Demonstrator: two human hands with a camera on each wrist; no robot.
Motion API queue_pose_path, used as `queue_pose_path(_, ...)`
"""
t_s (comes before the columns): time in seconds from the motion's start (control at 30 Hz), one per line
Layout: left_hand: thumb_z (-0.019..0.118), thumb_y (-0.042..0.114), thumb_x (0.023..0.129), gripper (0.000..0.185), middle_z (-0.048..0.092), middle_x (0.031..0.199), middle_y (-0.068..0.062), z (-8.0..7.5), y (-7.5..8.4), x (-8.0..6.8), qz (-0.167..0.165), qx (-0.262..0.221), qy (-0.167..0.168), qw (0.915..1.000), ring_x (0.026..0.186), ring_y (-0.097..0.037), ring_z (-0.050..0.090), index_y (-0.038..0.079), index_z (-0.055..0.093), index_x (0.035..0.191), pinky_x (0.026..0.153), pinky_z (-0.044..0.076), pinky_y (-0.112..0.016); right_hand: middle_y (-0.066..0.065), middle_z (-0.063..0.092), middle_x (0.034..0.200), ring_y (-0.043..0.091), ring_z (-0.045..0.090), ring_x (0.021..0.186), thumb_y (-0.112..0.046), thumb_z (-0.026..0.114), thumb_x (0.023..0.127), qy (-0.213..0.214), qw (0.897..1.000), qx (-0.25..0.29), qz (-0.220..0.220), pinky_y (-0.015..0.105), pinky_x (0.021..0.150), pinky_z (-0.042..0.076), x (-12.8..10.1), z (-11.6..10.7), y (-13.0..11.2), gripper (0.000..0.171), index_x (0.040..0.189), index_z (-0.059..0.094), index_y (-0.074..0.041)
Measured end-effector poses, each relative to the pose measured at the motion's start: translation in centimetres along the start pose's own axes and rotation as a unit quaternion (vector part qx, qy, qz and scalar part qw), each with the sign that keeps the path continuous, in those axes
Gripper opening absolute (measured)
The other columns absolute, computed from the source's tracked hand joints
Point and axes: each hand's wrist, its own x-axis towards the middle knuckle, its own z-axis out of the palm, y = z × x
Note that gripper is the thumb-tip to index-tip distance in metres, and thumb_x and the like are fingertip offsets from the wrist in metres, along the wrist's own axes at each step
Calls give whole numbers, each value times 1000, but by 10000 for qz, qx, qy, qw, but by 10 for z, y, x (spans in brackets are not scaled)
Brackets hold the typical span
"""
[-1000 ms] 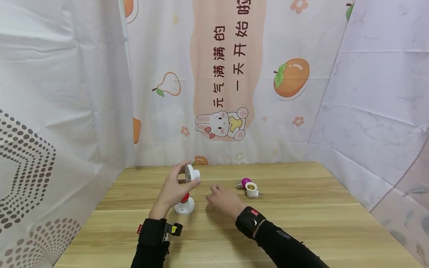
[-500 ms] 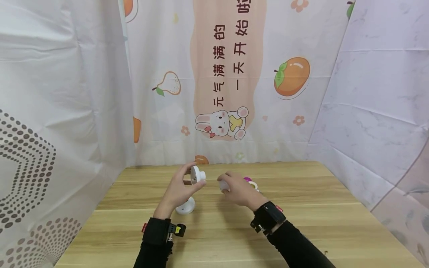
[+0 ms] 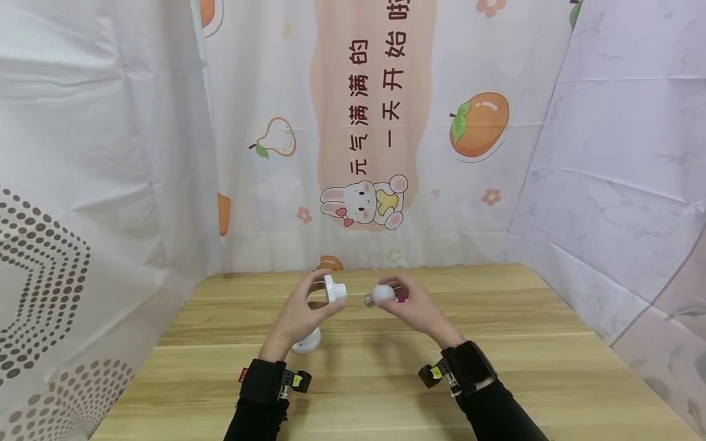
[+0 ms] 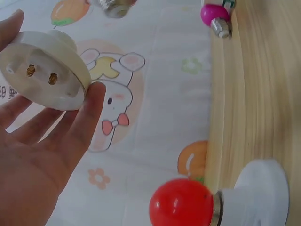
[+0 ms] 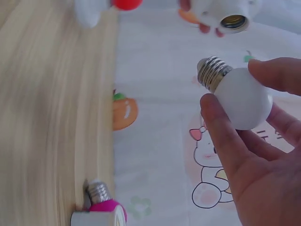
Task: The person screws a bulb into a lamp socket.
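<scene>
Above the table my left hand [image 3: 298,315] grips a white round-based lamp holder [image 3: 336,291] by its rim, between thumb and fingers. Two brass contacts show on the holder's underside in the left wrist view, and its threaded opening faces the other hand. A white light bulb [image 5: 244,101] is pinched in my right hand [image 3: 421,309]. The bulb's metal screw base [image 5: 214,73] points left at the holder, with a small gap between the two. Below my left hand, a red bulb [image 4: 181,203] sits in another white lamp holder [image 3: 307,342] on the table.
Behind my right hand a purple bulb [image 4: 215,15] lies on the wooden table [image 3: 364,398], beside a white plug-in socket [image 5: 89,219]. Printed curtains [image 3: 265,202] hang along the back edge and both sides.
My right hand has picked up the white bulb from the table, moved right and turned so its screw end faces left. The left hand, holding the lamp holder, has shifted slightly right.
</scene>
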Motion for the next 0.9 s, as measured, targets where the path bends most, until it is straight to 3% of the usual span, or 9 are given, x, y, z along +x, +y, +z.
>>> queue_pose_path(0.2, 79, 18, 90, 65, 50, 142, -8, 9, 5, 1, 253, -525, -353, 9977, 131, -34, 50, 20, 47, 148, 98, 52, -46, 18, 64, 122, 27, 66, 104, -17, 77, 91, -68, 9961, 858, 209, 34, 83, 55, -5, -5, -6, 45, 130, 60, -3)
queue_pose_path(0.43, 80, 16, 89, 65, 51, 141, -5, 11, 13, 2, 367, -765, -434, 9954, 130, -29, 52, 20, 49, 145, 97, 54, -41, 19, 60, 124, 25, 69, 108, -14, 75, 93, -85, 9797, 1995, 200, 37, 86, 57, -11, -9, -15, 45, 132, 56, -3)
queue_pose_path(0.63, 81, 11, 88, 66, 48, 142, -4, 14, 16, 2, 338, -889, -597, 9937, 130, -29, 51, 20, 49, 145, 96, 54, -40, 20, 59, 124, 25, 69, 106, -10, 74, 93, -61, 9753, 2208, 2, 42, 90, 58, -13, -9, -16, 43, 130, 55, 0)
queue_pose_path(0.9, 81, 9, 87, 68, 46, 142, -5, 18, 17, 2, 364, -1075, -730, 9909, 129, -34, 51, 16, 48, 146, 95, 55, -41, 23, 59, 124, 28, 68, 107, -8, 74, 93, -139, 9770, 2122, -167, 45, 91, 57, -14, -8, -21, 40, 128, 57, -1)
